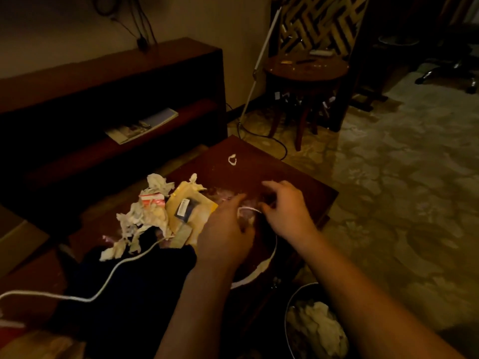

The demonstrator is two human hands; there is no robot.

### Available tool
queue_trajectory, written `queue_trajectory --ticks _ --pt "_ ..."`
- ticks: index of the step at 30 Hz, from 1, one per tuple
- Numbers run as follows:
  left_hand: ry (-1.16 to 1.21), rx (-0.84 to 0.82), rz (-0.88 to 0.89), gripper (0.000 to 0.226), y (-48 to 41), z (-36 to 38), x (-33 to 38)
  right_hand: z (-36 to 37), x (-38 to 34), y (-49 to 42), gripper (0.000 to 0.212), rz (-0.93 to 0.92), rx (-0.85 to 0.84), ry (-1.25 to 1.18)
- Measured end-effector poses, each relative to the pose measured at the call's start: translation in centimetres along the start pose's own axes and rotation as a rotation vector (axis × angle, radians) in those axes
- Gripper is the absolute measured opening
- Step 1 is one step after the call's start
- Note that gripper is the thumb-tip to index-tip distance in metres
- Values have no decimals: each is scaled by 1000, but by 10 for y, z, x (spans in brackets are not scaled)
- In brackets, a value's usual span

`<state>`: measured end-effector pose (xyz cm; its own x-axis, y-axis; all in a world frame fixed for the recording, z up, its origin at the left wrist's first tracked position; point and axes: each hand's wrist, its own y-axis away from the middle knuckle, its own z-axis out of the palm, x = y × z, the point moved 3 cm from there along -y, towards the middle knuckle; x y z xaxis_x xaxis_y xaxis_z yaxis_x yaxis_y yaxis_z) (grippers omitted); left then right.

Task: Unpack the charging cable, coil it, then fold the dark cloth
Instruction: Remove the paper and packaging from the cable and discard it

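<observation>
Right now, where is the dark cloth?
The dark cloth lies lower left in the head view, on the near end of the wooden table, just below the crumpled paper, with the white cable running across it.

Person: left hand (225, 230) and right hand (286, 211) bare, forearms bare right down to the frame's bottom edge.

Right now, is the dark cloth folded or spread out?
Spread, not folded: the dark cloth lies loose on the table, white cable trailing across it.

Reaching forward with both forearms, hands close together; pinching the cable (248, 209) with right hand (287, 211); left hand (225, 229) knuckles-up, fingers curled, grip hidden.
</observation>
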<state>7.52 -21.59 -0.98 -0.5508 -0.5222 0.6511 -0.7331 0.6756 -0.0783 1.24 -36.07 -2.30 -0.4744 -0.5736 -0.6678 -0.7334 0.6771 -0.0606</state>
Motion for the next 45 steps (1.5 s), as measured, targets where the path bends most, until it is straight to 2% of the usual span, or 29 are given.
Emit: queue_trajectory --ticks 6,11,15,18,19,22,24,26,29,32,35,37,39,41,44,45 --pt "-14 68 -34 70 -3 -11 -24 39 -10 -72 64 -46 -41 79" --pt "-111 85 -16 69 -15 -6 -26 73 -24 -141 71 -109 -209 281" --pt "-108 53 -29 64 -24 0 -23 87 -24 -170 54 -228 -301 481" --pt "-134 56 -25 64 -32 -2 -22 81 -28 -174 23 -189 -155 341" --pt "-144 67 -28 63 -34 -3 -23 81 -28 -170 13 -134 -150 275" --pt "-168 73 -35 57 -32 -2 -24 79 -20 -134 25 37 -268 211" --pt "-176 73 -23 51 -30 0 -24 66 -12 -102 26 39 -290 199" --pt "-186 84 -5 47 -32 0 -23 40 -3 -69 25 21 -232 120" --pt "-142 69 51 45 -32 0 -18 -10 27 -14 20 173 -195 92" --pt "-113 -2 61 41 -10 9 -17 -31 64 62 15 329 -388 180" --pt "-51 -7 -30 38 7 1 -18 -35 80 104 7 408 -562 204" --pt "-61 23 -93 37 15 -8 -15 -39 88 106 18 427 -618 274" --pt "-101 11 -144 33 25 -14 -14 -45 95 111 30 427 -629 316" --pt "-131 -43 -205 29 38 -20 -13 -43 101 118 30 439 -625 324" --pt "-124 -83 -276 28 45 -31 -15 -37 93 112 15 410 -430 234" --pt "-125 -79 -297 25 44 -35 -16 -36 85 103 16 383 -350 192"
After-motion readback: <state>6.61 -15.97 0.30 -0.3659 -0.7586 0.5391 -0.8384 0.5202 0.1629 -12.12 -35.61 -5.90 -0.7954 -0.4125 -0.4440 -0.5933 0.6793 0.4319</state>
